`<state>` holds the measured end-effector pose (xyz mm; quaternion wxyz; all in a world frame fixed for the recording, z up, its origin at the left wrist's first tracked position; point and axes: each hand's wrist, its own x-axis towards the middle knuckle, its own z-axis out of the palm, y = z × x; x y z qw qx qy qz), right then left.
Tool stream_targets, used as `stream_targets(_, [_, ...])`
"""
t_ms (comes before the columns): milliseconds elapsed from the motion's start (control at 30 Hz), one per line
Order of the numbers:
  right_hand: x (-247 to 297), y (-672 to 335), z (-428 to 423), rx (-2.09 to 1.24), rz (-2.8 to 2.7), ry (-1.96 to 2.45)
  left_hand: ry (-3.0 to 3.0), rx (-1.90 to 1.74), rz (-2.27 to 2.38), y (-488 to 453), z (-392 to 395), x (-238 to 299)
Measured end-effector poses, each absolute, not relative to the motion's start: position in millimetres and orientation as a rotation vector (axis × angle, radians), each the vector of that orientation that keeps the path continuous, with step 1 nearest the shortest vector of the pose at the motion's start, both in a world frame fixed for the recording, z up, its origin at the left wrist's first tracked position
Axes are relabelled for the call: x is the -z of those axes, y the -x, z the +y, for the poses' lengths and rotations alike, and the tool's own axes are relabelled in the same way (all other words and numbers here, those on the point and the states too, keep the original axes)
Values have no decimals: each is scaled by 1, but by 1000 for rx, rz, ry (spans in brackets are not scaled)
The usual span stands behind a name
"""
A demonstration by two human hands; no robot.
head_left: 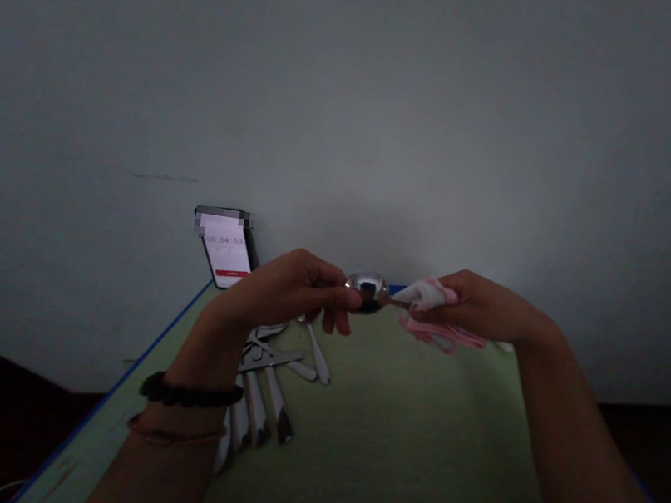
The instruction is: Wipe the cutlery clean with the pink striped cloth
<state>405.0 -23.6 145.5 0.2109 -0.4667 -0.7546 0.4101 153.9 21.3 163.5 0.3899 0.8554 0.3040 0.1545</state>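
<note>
A shiny metal spoon (369,288) is held level above the table between my two hands. The thumb and fingers of my left hand (305,285) pinch the rim of its bowl. My right hand (476,302) is closed on a pink and white cloth (430,293), which wraps the spoon's handle. Part of the handle shows between the bowl and the cloth; its far end is hidden. A loose fold of the cloth hangs below my right fingers.
Several pieces of metal cutlery (269,397) lie on the green table (395,445), partly behind my left forearm. A phone (226,248) showing a timer leans against the grey wall (357,103) at the table's back left corner. Blue edging (124,375) runs along the table.
</note>
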Motion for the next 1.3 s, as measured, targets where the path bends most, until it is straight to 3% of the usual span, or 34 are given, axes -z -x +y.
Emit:
stream_targets(367, [-151,-383,-25,-869,-2051,1343,-2118,-410,663,-163,18,-160])
stream_targets(600, [-150,-366,-25,-892,-1934,1343,-2092,-379,621,-170,15,-163])
stream_targets(933, [-153,-371,-27,-922,-1978,1212,-2056,-756,637,-162,20,-160])
stream_targets(1300, [-149,-363,-27,-893,-1971,1240,-2085,-515,556,-162,16,-167])
